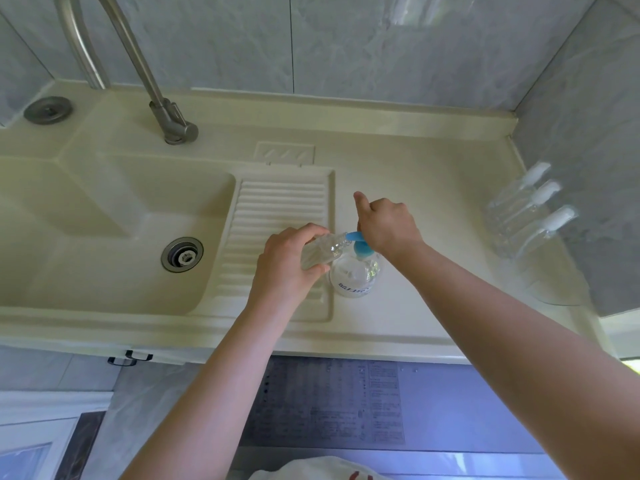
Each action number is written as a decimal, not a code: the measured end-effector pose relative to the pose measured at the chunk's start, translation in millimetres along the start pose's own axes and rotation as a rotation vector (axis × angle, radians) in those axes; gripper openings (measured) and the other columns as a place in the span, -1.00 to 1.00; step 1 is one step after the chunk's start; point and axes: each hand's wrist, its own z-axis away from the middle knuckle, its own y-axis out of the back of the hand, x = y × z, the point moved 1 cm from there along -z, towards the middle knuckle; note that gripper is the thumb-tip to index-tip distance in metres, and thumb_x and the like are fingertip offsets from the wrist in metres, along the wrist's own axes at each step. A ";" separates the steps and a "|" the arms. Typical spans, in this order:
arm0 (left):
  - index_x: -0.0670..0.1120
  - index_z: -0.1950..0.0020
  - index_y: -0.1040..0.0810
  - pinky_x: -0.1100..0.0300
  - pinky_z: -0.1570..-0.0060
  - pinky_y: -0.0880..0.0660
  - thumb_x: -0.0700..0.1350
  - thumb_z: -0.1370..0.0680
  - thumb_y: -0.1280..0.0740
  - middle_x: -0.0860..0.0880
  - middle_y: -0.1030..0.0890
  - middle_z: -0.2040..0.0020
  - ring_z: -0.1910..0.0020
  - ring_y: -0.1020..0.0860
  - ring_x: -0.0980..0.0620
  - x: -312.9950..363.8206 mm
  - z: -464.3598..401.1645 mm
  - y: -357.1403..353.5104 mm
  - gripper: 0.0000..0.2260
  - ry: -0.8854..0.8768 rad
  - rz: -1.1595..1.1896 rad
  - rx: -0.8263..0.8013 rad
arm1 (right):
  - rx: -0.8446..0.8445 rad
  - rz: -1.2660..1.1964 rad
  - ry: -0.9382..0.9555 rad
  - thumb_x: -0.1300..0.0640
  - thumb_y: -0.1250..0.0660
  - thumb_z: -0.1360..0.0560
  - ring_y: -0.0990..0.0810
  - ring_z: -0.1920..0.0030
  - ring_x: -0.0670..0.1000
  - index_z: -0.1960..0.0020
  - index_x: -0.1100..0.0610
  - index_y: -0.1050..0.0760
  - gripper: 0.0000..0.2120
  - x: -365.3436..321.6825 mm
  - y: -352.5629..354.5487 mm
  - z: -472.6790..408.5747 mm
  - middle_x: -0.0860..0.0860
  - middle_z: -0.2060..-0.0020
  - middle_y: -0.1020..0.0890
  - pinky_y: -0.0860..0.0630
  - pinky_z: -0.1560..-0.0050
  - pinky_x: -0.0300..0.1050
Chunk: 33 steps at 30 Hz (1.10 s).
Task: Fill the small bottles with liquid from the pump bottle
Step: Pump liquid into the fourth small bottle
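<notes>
The pump bottle [355,273] stands upright on the table [415,188], just right of the ribbed draining board. It is round and clear, with a white label bearing blue lettering and a blue pump head whose spout points left. A small bottle [323,249], clear and uncapped, is held tilted on its side, its open mouth right at the tip of the blue spout. Its body slopes down to the left, above the near right corner of the ribbed board. Three more small bottles [530,209], clear with white caps, stand close together in a row at the far right of the table, against the wall.
</notes>
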 end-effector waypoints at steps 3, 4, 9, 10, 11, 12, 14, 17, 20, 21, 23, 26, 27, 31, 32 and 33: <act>0.21 -0.14 -0.51 -0.03 -0.12 -0.48 -0.09 -0.39 -0.54 0.13 -0.58 -0.03 -0.12 -0.50 -0.01 0.8 -0.2 0.8 -0.59 -0.001 -0.005 0.000 | -0.047 -0.013 -0.012 -0.32 0.08 -0.54 -0.60 0.09 0.22 0.08 0.12 -0.62 -0.34 -1.2 4.8 0.0 0.13 0.12 -0.64 -0.53 -0.11 0.06; 0.21 -0.14 -0.51 -0.03 -0.12 -0.48 -0.09 -0.38 -0.54 0.13 -0.58 -0.03 -0.11 -0.50 -0.01 0.8 -0.2 0.7 -0.59 -0.004 -0.006 0.000 | -0.062 -0.009 0.000 -0.33 0.09 -0.52 -0.61 0.12 0.22 0.09 0.11 -0.62 -0.33 -2.0 5.7 0.0 0.13 0.14 -0.64 -0.54 -0.11 0.06; 0.21 -0.15 -0.51 -0.02 -0.13 -0.48 -0.09 -0.38 -0.54 0.14 -0.59 -0.04 -0.11 -0.50 -0.01 -0.5 -0.5 -1.6 -0.58 0.001 0.020 0.012 | -0.078 -0.017 0.008 -0.24 0.07 -0.55 -0.58 0.14 0.20 0.02 0.10 -0.60 -0.43 -2.3 2.4 -0.8 0.12 0.09 -0.65 -0.52 0.02 -0.01; 0.21 -0.15 -0.51 -0.02 -0.13 -0.48 -0.09 -0.38 -0.54 0.14 -0.59 -0.05 -0.11 -0.51 -0.01 -0.9 -0.9 -2.1 -0.58 -0.001 0.025 0.015 | -0.065 -0.010 0.015 -0.17 0.06 -0.58 -0.54 0.14 0.19 -0.02 0.09 -0.58 -0.49 -1.3 0.1 -1.4 0.11 0.06 -0.64 -0.47 0.08 -0.05; 0.20 -0.15 -0.51 -0.02 -0.13 -0.49 -0.09 -0.38 -0.54 0.13 -0.59 -0.04 -0.11 -0.51 -0.01 -0.9 -1.7 -2.5 -0.57 -0.004 0.026 0.018 | -0.045 -0.004 0.010 -0.11 0.05 -0.60 -0.52 0.13 0.20 -0.04 0.10 -0.57 -0.52 -0.8 -0.9 -1.0 0.12 0.04 -0.63 -0.42 0.11 -0.06; 0.20 -0.15 -0.51 -0.03 -0.12 -0.49 -0.10 -0.38 -0.54 0.13 -0.59 -0.04 -0.10 -0.51 -0.02 -1.4 -1.5 -2.8 -0.58 -0.002 0.024 0.016 | -0.027 -0.003 0.004 -0.09 0.04 -0.62 -0.52 0.11 0.21 -0.03 0.12 -0.58 -0.53 -0.5 -2.3 0.3 0.13 0.05 -0.61 -0.41 0.11 -0.06; 0.21 -0.14 -0.51 -0.04 -0.11 -0.49 -0.10 -0.37 -0.54 0.12 -0.59 -0.03 -0.09 -0.51 -0.02 -1.5 -2.0 -2.7 -0.58 0.001 0.023 0.017 | -0.001 -0.003 -0.007 -0.12 0.03 -0.63 -0.54 0.09 0.24 0.04 0.16 -0.60 -0.48 -0.8 -0.9 2.5 0.15 0.09 -0.60 -0.44 0.08 -0.04; 0.23 -0.13 -0.49 -0.04 -0.11 -0.49 -0.09 -0.38 -0.54 0.14 -0.59 -0.04 -0.10 -0.51 -0.01 -1.3 -1.7 -2.5 -0.58 -0.002 0.024 0.012 | -0.014 -0.032 -0.006 -0.23 0.05 -0.60 -0.58 0.11 0.24 0.10 0.16 -0.61 -0.39 -0.1 -0.7 2.3 0.16 0.12 -0.64 -0.53 -0.03 0.01; 0.23 -0.12 -0.49 -0.05 -0.11 -0.49 -0.09 -0.37 -0.54 0.14 -0.59 -0.03 -0.09 -0.51 -0.02 -1.0 -2.1 -1.4 -0.58 -0.008 0.023 0.018 | -0.062 -0.040 0.001 -0.31 0.08 -0.54 -0.62 0.16 0.25 0.13 0.14 -0.61 -0.34 -1.6 2.9 1.7 0.15 0.17 -0.64 -0.56 -0.08 0.06; 0.23 -0.12 -0.49 -0.05 -0.11 -0.49 -0.09 -0.37 -0.54 0.14 -0.59 -0.03 -0.09 -0.51 -0.02 -1.3 -2.6 -1.3 -0.58 -0.010 0.021 0.022 | -0.073 -0.037 0.004 -0.31 0.09 -0.52 -0.63 0.16 0.25 0.13 0.14 -0.61 -0.34 -2.6 3.9 1.6 0.15 0.17 -0.64 -0.56 -0.08 0.06; 0.22 -0.12 -0.50 -0.04 -0.11 -0.48 -0.09 -0.37 -0.54 0.14 -0.59 -0.03 -0.09 -0.51 -0.01 -1.1 -2.1 -0.9 -0.58 -0.009 0.023 0.023 | -0.076 -0.033 0.004 -0.30 0.10 -0.51 -0.63 0.18 0.24 0.13 0.12 -0.60 -0.35 -4.6 4.2 3.3 0.14 0.17 -0.64 -0.57 -0.06 0.05; 0.20 -0.14 -0.51 -0.02 -0.12 -0.48 -0.10 -0.38 -0.54 0.13 -0.59 -0.03 -0.10 -0.51 -0.01 -0.9 -1.5 -1.8 -0.58 -0.012 0.023 0.028 | -0.049 -0.020 0.007 -0.20 0.11 -0.51 -0.60 0.21 0.23 0.14 0.11 -0.58 -0.43 -4.1 0.1 2.2 0.14 0.12 -0.64 -0.54 0.07 -0.02; 0.20 -0.15 -0.51 -0.03 -0.12 -0.49 -0.10 -0.38 -0.54 0.13 -0.59 -0.03 -0.10 -0.51 -0.02 -1.2 -1.4 -2.0 -0.58 -0.011 0.019 0.024 | -0.032 -0.018 -0.009 -0.16 0.09 -0.54 -0.59 0.19 0.23 0.12 0.12 -0.59 -0.45 -4.5 -0.9 2.9 0.14 0.12 -0.63 -0.53 0.09 -0.04; 0.20 -0.14 -0.51 -0.04 -0.10 -0.49 -0.10 -0.38 -0.54 0.12 -0.58 -0.01 -0.09 -0.51 -0.02 -1.2 -1.7 -2.5 -0.58 0.000 0.018 0.015 | 0.022 -0.015 -0.032 -0.08 0.03 -0.61 -0.55 0.12 0.24 0.09 0.18 -0.61 -0.49 -2.8 -1.9 3.5 0.16 0.12 -0.61 -0.45 0.11 -0.05; 0.20 -0.14 -0.51 -0.04 -0.10 -0.49 -0.10 -0.38 -0.54 0.12 -0.58 -0.02 -0.09 -0.51 -0.02 -1.0 -1.7 -2.6 -0.58 -0.001 0.012 0.015 | 0.019 -0.019 -0.023 -0.09 0.03 -0.60 -0.55 0.12 0.24 0.10 0.17 -0.61 -0.48 -2.9 -2.2 3.7 0.16 0.11 -0.62 -0.47 0.09 -0.04; 0.20 -0.14 -0.51 -0.04 -0.10 -0.49 -0.10 -0.38 -0.54 0.12 -0.58 -0.02 -0.09 -0.51 -0.02 -0.3 -1.2 -2.1 -0.59 -0.005 0.008 0.015 | 0.008 -0.031 -0.023 -0.12 0.04 -0.58 -0.55 0.11 0.24 0.12 0.16 -0.61 -0.47 -3.3 -1.4 4.2 0.14 0.11 -0.64 -0.50 0.06 -0.02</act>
